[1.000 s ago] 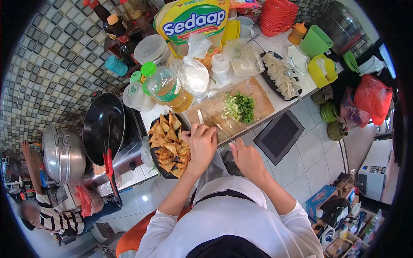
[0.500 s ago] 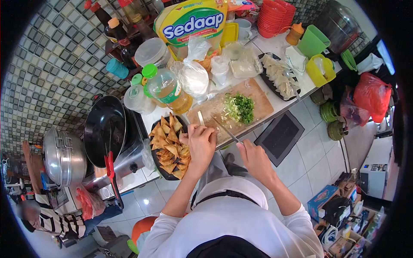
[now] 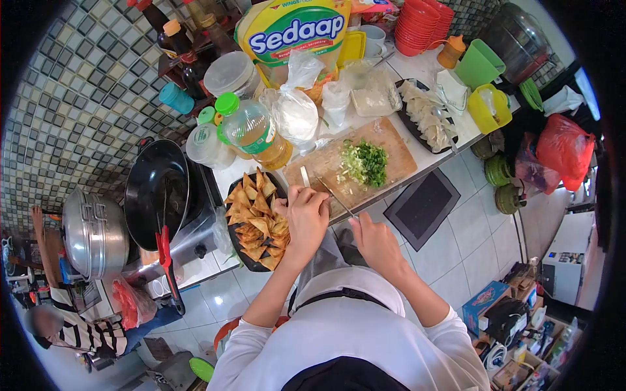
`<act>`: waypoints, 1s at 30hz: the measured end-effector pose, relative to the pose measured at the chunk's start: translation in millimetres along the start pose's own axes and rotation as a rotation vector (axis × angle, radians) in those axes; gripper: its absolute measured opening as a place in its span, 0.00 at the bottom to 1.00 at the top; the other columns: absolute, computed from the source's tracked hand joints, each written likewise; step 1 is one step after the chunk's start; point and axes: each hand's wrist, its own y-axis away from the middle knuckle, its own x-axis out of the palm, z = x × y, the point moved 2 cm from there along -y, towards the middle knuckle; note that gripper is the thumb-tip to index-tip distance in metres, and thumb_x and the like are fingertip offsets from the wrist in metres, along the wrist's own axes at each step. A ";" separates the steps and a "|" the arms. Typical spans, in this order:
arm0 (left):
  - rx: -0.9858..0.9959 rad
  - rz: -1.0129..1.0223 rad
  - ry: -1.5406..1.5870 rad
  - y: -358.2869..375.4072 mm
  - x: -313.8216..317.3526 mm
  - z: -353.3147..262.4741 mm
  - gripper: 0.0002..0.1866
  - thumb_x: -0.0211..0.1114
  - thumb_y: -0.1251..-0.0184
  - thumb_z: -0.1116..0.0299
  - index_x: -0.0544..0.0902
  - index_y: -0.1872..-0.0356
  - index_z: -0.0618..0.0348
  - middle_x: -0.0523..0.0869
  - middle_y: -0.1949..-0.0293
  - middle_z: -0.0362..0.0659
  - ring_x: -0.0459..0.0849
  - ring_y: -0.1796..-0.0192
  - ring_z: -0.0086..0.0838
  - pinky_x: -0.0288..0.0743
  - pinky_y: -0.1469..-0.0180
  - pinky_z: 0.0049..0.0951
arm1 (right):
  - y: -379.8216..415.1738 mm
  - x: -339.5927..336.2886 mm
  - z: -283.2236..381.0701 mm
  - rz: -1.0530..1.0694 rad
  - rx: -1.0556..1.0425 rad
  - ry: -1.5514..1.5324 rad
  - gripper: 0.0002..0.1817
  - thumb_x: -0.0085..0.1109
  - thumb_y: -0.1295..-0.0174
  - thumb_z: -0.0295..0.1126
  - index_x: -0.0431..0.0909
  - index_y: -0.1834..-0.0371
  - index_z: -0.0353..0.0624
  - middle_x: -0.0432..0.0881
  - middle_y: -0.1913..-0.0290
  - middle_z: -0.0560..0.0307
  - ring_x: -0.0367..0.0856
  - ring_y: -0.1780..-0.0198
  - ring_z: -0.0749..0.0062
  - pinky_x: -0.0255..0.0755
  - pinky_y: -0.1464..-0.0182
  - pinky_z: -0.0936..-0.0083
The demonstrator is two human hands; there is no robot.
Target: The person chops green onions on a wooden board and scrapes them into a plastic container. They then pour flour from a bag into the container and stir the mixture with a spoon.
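Observation:
My right hand (image 3: 379, 242) is wrapped round the handle of a knife (image 3: 336, 197), whose blade slants over the near edge of a wooden cutting board (image 3: 399, 146). Close by the blade tip, my left hand (image 3: 308, 215) has its fingers curled and pressed together at the board's near left edge. From those fingers a pale white stalk (image 3: 304, 176) sticks out over the board; its lower part is hidden. A pile of chopped spring onion (image 3: 366, 163) lies on the board, to the right of the knife. Left of my left hand is a black plate (image 3: 268, 176) of fried folded triangles (image 3: 253, 212).
Behind the board stand an oil bottle (image 3: 251, 127), a bag of white powder (image 3: 295, 114) and a clear container (image 3: 376, 98). A tray of raw dumplings (image 3: 427, 117) sits to the right. A wok (image 3: 140, 215) and steamer pot (image 3: 94, 228) are left, near another person (image 3: 85, 326).
My right hand and the knife have shifted left, bringing the blade closer to my left fingers. My left hand stays in nearly the same place on the stalk.

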 end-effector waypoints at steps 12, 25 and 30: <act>0.055 -0.069 -0.030 5.2 -4.4 -7.4 0.06 0.70 0.52 0.75 0.84 0.71 0.56 0.79 0.68 0.37 0.71 0.56 0.38 0.62 0.54 0.37 | 5.8 -19.2 -7.1 0.025 -0.011 0.016 0.18 0.44 0.30 0.43 0.70 0.64 0.36 0.77 0.81 0.36 0.78 0.75 0.38 0.72 0.73 0.48; 0.054 -0.036 -0.053 6.8 -6.5 -6.5 0.04 0.69 0.50 0.73 0.83 0.72 0.55 0.79 0.68 0.36 0.71 0.56 0.36 0.55 0.55 0.42 | -0.3 -27.4 -11.2 -0.096 0.043 0.054 0.17 0.45 0.30 0.41 0.69 0.68 0.36 0.74 0.82 0.35 0.76 0.74 0.36 0.69 0.72 0.48; 0.055 -0.068 -0.024 9.7 1.4 1.3 0.02 0.68 0.48 0.69 0.82 0.75 0.51 0.77 0.70 0.33 0.71 0.56 0.33 0.53 0.55 0.43 | 5.9 -25.4 -4.6 -0.050 0.049 -0.050 0.17 0.45 0.30 0.40 0.69 0.67 0.36 0.73 0.83 0.35 0.75 0.74 0.36 0.67 0.72 0.49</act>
